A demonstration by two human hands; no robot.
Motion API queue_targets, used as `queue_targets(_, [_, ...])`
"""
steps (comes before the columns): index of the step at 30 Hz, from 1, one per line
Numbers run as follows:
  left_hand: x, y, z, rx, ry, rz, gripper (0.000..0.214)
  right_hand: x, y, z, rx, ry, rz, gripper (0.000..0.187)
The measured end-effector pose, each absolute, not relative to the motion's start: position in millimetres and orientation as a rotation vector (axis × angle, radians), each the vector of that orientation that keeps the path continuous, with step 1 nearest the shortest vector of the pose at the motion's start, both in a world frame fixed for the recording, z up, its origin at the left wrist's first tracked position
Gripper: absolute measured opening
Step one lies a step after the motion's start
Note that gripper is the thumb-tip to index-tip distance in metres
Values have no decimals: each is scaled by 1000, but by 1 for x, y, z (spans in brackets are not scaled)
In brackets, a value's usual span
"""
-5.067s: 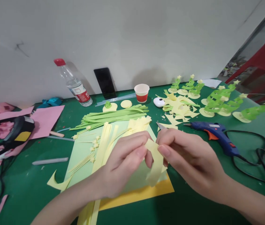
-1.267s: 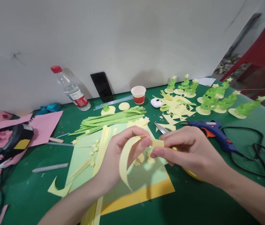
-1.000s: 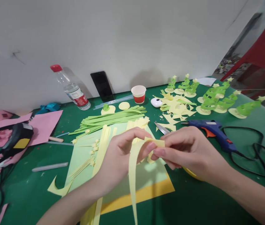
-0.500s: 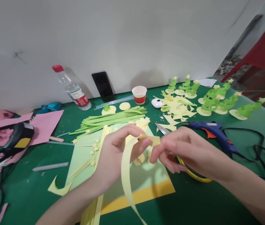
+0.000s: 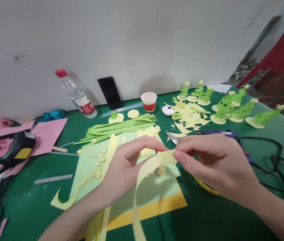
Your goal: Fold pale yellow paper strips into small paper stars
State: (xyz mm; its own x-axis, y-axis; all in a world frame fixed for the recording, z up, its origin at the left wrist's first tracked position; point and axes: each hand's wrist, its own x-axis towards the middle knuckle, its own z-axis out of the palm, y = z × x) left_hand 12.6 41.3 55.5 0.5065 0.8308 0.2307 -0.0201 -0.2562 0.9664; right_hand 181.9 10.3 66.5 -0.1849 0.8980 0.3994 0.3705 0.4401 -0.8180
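Note:
A pale yellow paper strip (image 5: 148, 170) runs between my hands, its long tail hanging down toward the front of the table. My left hand (image 5: 129, 164) is closed on the strip, fingers behind it. At its short end, my right hand (image 5: 212, 164) pinches the paper between thumb and fingers. Below lies a pale green sheet (image 5: 154, 194) over yellow paper (image 5: 179, 201), with small folded paper pieces (image 5: 161, 170) partly hidden. Scissors (image 5: 172, 138) with yellow handles lie partly under my right hand. Long yellow strips (image 5: 110, 154) rest left of my left hand.
Green strips (image 5: 121, 125) and a paper cup (image 5: 149, 102) stand farther back, near yellow scraps (image 5: 190, 113). A blue glue gun (image 5: 221, 133) with a black cable is at right. Green spiral trees (image 5: 242, 110), a bottle (image 5: 82, 102) and a phone (image 5: 110, 92) line the back.
My right hand has moved up and inward and now pinches the strip's end. The strip looks straighter between my hands, and its hanging tail has shifted.

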Motion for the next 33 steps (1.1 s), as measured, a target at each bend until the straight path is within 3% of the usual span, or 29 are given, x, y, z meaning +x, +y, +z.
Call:
queue_targets(5, [13,42,58,1514,712,932,16,181,6,62,-1072,-1875,339,29])
queue_targets(10, [13,46,53,1514,663,942,11,182,2,58,-1024,-1899,236,29])
queue_targets(22, [14,38,54,1747,736,1091,17,178,1,54,-869,-1828,536,26])
queue_targets(27, [14,37,55,1778,725,1143,19,179,2,55,-865,-1846,619,16])
queue_targets(33, [9,37,51,1659,675,1058,17,180,5,63,-972,-1788,833,21])
